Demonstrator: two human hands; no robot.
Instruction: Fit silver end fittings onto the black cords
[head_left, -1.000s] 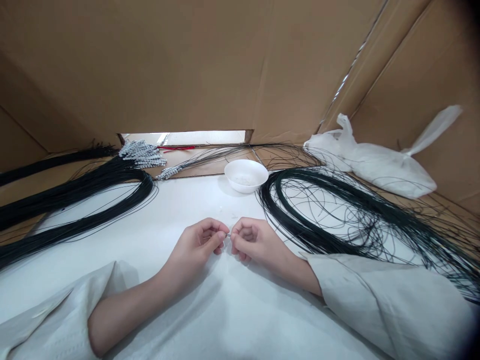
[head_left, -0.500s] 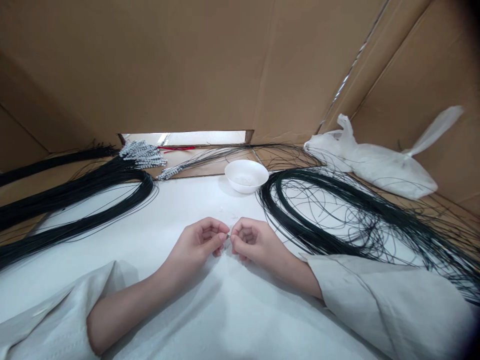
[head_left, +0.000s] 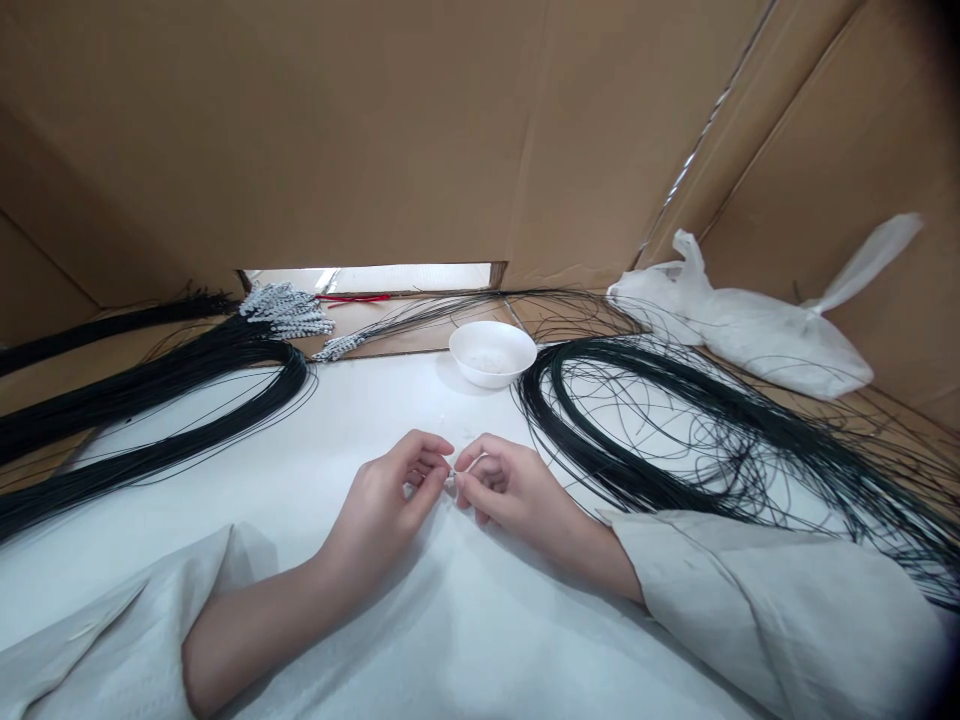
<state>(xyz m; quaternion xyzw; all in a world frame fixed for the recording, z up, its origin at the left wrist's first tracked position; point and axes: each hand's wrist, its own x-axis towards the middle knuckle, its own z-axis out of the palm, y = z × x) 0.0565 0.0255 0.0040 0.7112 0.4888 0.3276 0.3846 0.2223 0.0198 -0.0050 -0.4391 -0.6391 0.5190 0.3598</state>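
My left hand (head_left: 397, 492) and my right hand (head_left: 514, 485) meet fingertip to fingertip above the white work surface, in front of the bowl. Thumb and forefinger of each hand are bent close together, the other fingers curled in. Between the tips shows a tiny pale and dark piece (head_left: 451, 479), too small to name. A white bowl (head_left: 493, 372) with some small whitish bits in it stands just beyond the hands. To the right of my right hand lies a loose coil of thin black cords (head_left: 630, 470).
Another bundle of black cords (head_left: 172, 430) loops in from the left. Black-and-white ends (head_left: 281, 310) and a red strip (head_left: 352, 298) lie by a slot in the cardboard wall (head_left: 375, 130). White plastic bags (head_left: 780, 335) rest at the back right.
The left forefinger and thumb have parted slightly, and both hands have shifted a little to the left. The dark tip between the fingers shows less; a pale speck shows there now.
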